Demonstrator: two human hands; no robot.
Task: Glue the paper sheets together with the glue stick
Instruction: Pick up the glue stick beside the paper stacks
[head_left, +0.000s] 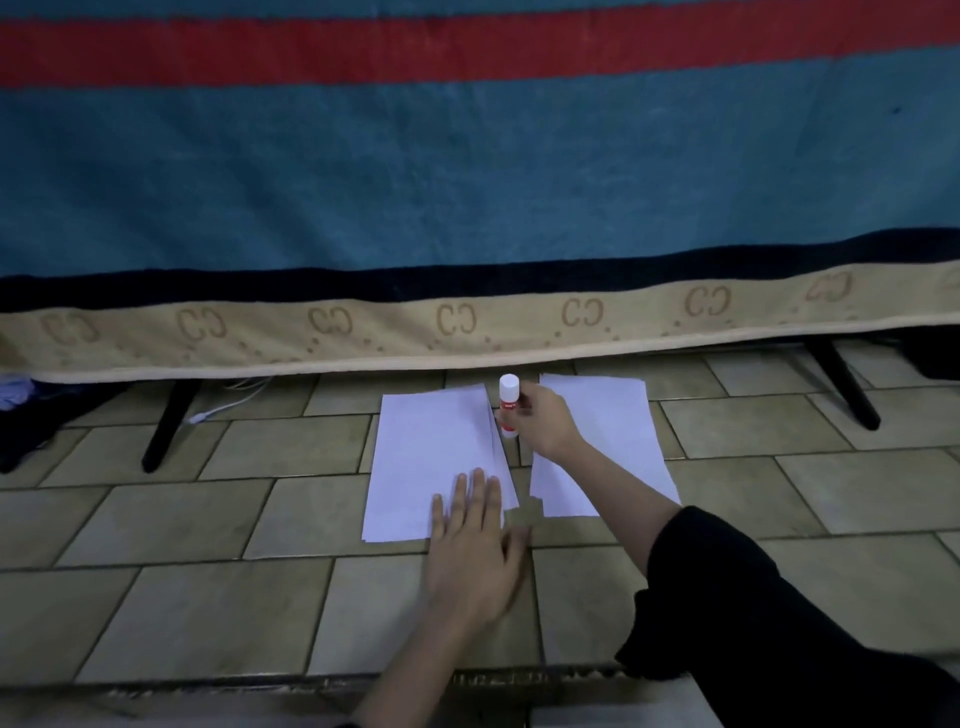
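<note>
R hand (540, 418) grips glue stick (509, 407); L hand (475, 535) flat on paper edge (426, 462).

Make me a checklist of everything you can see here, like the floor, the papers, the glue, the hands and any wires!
Surface: tiled floor, beige.
Job's things: left paper sheets lie flat; right paper sheet lies apart, beside them; glue stick upright between them, white cap on.
Clutter: dark bundle at far left, unclear what.
Grippers: left hand rests flat on the left sheets; right hand grips the glue stick.
Cables: white cable under the blanket edge.
Surroundings: hanging striped blanket; black legs beneath.
</note>
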